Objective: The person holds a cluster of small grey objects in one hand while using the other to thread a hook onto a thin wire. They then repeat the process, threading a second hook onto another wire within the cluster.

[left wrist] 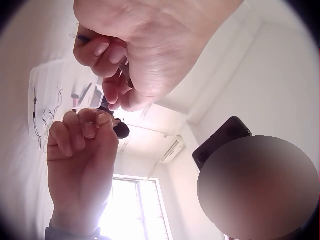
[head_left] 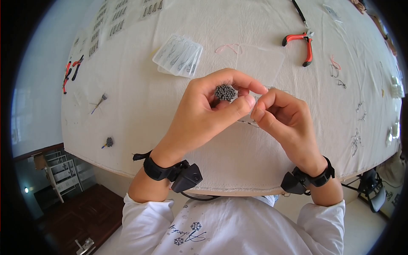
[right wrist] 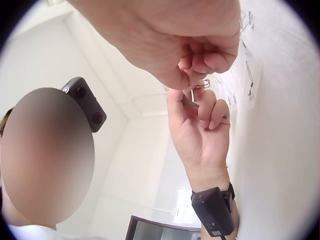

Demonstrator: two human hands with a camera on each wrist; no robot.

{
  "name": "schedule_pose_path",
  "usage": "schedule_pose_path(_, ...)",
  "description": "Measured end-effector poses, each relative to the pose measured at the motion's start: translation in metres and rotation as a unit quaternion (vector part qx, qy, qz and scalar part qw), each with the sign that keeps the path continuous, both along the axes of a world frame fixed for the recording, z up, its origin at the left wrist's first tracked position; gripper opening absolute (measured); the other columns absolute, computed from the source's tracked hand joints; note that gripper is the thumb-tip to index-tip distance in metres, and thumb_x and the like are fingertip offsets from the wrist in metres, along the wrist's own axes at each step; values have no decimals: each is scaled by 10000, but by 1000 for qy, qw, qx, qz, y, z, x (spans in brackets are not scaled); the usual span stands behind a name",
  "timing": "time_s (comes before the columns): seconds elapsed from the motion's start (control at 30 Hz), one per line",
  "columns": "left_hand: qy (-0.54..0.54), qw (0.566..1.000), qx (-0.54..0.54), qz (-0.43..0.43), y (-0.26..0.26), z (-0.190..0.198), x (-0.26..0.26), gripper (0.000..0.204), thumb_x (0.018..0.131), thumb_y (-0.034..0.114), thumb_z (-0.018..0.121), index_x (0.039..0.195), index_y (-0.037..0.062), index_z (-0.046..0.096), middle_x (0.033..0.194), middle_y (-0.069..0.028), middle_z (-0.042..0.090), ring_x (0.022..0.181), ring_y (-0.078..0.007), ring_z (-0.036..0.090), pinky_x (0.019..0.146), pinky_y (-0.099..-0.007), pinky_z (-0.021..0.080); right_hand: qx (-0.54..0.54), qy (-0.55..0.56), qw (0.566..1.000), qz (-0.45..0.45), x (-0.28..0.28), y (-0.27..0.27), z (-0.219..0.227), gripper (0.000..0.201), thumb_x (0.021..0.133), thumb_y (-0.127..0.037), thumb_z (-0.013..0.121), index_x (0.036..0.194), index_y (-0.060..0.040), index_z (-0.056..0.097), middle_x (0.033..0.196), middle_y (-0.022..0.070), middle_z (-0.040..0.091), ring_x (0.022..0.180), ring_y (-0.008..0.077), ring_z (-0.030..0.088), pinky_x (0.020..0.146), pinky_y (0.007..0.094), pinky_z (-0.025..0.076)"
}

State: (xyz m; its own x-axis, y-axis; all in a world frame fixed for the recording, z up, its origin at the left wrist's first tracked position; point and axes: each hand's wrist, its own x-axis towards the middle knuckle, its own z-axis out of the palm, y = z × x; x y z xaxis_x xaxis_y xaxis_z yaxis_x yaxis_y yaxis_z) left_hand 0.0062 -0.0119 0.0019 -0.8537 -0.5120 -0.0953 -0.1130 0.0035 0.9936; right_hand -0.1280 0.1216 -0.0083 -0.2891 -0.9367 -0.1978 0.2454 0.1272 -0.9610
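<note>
My left hand (head_left: 197, 104) curls round a bundle of thin pieces with dark grey, bead-like ends (head_left: 225, 92), the ends facing up. Its thumb and index fingertips come together at the right, right at the fingertips of my right hand (head_left: 291, 114). My right hand pinches a fine, wire-like strand (left wrist: 90, 123) between thumb and index finger, seen in the left wrist view. A small loop of thin wire (right wrist: 204, 84) shows at the meeting fingertips in the right wrist view. Below the hands, a thin dark strand (head_left: 248, 123) stretches over the white tablecloth.
Beyond the hands stands a clear compartment box (head_left: 178, 55) with wire rigs, beside a translucent sheet or lid (head_left: 263, 63). Red-handled pliers (head_left: 308, 44) lie at the far right. Two small bundles (head_left: 102, 100) (head_left: 109, 142) lie left; loose wire pieces (head_left: 356, 142) lie right.
</note>
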Motion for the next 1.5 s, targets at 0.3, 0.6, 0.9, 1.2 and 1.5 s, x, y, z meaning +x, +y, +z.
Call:
schedule_pose_path(0.3,0,1000,-31,4,0,-5,2,136,864,135,697,820,33,618,744,34,566,680,-22,479,612,-182,380,10,-2,1000,13,-4,0,2,74,913,-51,616,917,23,614,853,0,615,786,31,545,699,188,455)
schedule_pose_path(0.6,-22,998,-20,46,-1,-3,1,99,875,124,666,864,36,622,819,37,577,689,-18,472,627,-169,391,15,13,1000,15,-7,1,4,58,901,-38,612,898,20,609,860,7,624,792,39,559,711,195,464)
schedule_pose_path(0.9,11,998,59,3,2,5,3,452,854,36,478,1301,-11,527,969,13,483,648,-29,422,582,-179,353,2,6,999,-44,-9,1,6,60,910,-52,615,907,8,613,848,-13,617,786,31,559,706,187,458)
schedule_pose_path(1.2,3,999,-1,-52,14,-6,0,573,860,5,413,1431,53,430,975,17,457,681,-30,389,602,-182,372,-45,83,989,-110,-2,-1,-3,72,898,-49,634,919,20,633,831,-13,630,752,18,560,667,178,454)
schedule_pose_path(1.5,7,997,-11,-74,14,-8,-2,583,848,2,409,1428,50,434,954,18,475,699,-32,392,617,-178,377,-36,110,986,-124,-2,-1,-3,72,891,-50,643,911,20,637,812,-13,633,729,18,557,646,173,450)
